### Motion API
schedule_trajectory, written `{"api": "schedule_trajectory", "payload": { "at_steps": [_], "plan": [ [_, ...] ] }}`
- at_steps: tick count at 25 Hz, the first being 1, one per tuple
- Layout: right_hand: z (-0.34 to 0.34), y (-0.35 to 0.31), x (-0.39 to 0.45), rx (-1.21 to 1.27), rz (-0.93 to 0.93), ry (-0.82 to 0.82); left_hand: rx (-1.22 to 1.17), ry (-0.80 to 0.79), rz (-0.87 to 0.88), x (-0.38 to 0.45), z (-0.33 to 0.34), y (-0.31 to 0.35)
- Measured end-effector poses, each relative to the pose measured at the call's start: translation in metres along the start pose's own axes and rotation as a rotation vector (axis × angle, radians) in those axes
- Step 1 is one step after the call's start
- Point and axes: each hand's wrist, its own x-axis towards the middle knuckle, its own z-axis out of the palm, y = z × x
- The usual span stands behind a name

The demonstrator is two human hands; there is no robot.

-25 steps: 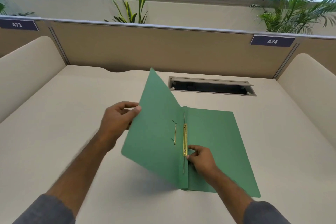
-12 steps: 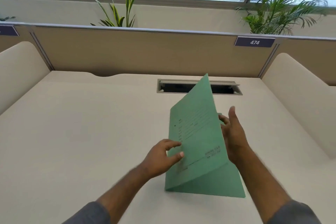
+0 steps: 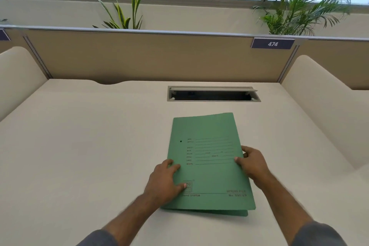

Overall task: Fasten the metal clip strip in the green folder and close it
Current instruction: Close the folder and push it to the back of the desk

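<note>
Green card lies flat under both your palms — the green folder (image 3: 209, 166) rests shut on the pale desk (image 3: 89, 156), printed cover up, its spine beneath your left hand (image 3: 165, 180). That hand is spread wide and pressed down rather than gripping, thumb near the logo, likely to pin the fold so the cover stays seated. Your right hand (image 3: 252, 163) curls loosely around the open edge opposite, thumb on top and fingers tucked at the side, seemingly squaring the two leaves. Just below both hands the lower leaf peeks out past the cover, so the edges are not quite aligned. You cannot see the metal clip strip — it is hidden inside, so its fastening cannot be checked.
</note>
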Motion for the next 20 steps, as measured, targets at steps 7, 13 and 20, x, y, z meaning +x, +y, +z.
{"api": "schedule_trajectory", "payload": {
  "at_steps": [7,13,20],
  "plan": [
    [0.039,0.027,0.002,-0.412,0.007,-0.037,0.102,0.040,-0.090,-0.013,0.002,-0.007],
    [0.048,0.023,0.005,-0.531,0.021,-0.067,-0.024,0.123,-0.319,-0.021,-0.002,0.001],
    [0.053,0.018,0.005,-0.424,-0.038,-0.023,-0.252,0.084,-0.426,-0.015,-0.009,-0.006]
  ]
}}
